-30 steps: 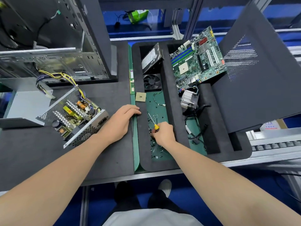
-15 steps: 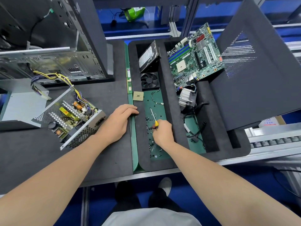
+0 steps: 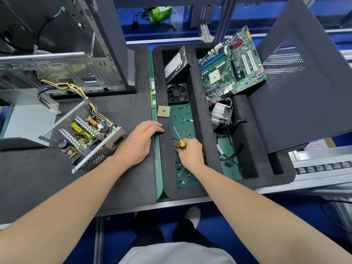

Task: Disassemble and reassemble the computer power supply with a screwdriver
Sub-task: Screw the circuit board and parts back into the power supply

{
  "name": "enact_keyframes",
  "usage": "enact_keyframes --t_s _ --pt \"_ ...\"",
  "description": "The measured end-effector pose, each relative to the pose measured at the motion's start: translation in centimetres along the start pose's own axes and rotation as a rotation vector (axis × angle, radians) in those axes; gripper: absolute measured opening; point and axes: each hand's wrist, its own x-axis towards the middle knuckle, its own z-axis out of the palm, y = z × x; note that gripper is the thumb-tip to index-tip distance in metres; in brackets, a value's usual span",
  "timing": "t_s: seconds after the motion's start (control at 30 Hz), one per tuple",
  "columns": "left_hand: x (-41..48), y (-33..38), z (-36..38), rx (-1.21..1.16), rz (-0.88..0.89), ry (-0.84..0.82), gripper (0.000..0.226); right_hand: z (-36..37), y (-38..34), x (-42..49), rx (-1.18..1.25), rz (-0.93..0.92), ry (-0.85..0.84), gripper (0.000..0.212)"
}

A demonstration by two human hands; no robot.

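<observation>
— What is the right grip (image 3: 190, 153) doing?

— It is curling round the yellow-and-black handle of the screwdriver (image 3: 182, 143) and holding it down in the middle compartment of the foam tray (image 3: 202, 111). The shaft is pointing away from the person, up and to the left. Loose screws (image 3: 179, 168) are lying scattered on the green floor all around it.

— And the left grip (image 3: 139, 141)?

— It is lying flat, palm down and holding nothing. The straight fingers are resting on the tray's left rim, and the wrist is lying on the table (image 3: 38, 178).

— Where is the power supply (image 3: 83, 138) sitting?

— It is sitting on the table just left of the left grip, apart from it. It is lying open, with its board and coils showing. Its yellow wires are trailing up towards the computer case (image 3: 57, 54), and its grey cover (image 3: 24, 117) is lying further left.

— What else is sitting in the tray?

— A processor chip (image 3: 163, 111) is lying beyond the left fingertips, with a fan (image 3: 177, 93) and a hard drive (image 3: 176, 64) behind it. A motherboard (image 3: 231, 61) is leaning at the far right above a heatsink (image 3: 221, 115), and a dark side panel (image 3: 304, 82) is leaning beside them.
</observation>
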Motion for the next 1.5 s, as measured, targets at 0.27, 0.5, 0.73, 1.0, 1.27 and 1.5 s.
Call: enact_keyframes --t_s 0.27,0.5,0.73,1.0,1.27,1.5 --pt "0.0 0.3 -0.2 -0.005 -0.013 -0.006 0.051 0.3 0.0 -0.2 -0.075 0.002 0.003 0.007" --pt "0.0 0.4 -0.3 -0.011 -0.020 -0.010 0.050 0.3 -0.3 0.1 -0.160 -0.032 -0.017 0.016" --pt "0.1 0.5 -0.3 -0.035 -0.026 0.006 0.050 -0.3 -0.6 -0.4 -0.028 0.030 0.024 0.024" --pt "1.5 2.8 -1.6 -0.190 -0.100 0.099 0.019 -2.8 -2.7 -2.0 0.435 0.118 0.052 0.030" --pt "3.7 6.8 -3.7 -0.419 -0.236 0.257 0.007 -6.9 -6.7 -2.2 0.651 0.057 -0.087 0.024" --pt "3.1 7.4 -5.4 -0.511 -0.300 0.394 0.010 -8.9 -9.7 -2.9 0.998 0.034 -0.209 0.023"
